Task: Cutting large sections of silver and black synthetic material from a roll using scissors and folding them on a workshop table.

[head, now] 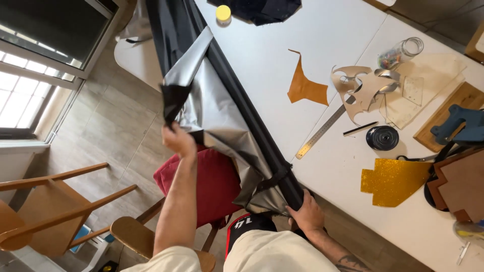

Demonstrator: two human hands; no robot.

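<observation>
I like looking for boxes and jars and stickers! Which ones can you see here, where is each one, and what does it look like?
Glass jar: lying on its side at the table's far right, clear, with small colourful bits inside.
Small container: at the far end of the table, round, with a yellow lid.
No signs, screens or readable labels show.

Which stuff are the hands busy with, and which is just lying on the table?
In hand:
left hand lifting the silver sheet
right hand gripping the black roll

Lying about:
ruler
orange cutout
gold glitter piece
jar
black tape
yellow cap
</observation>
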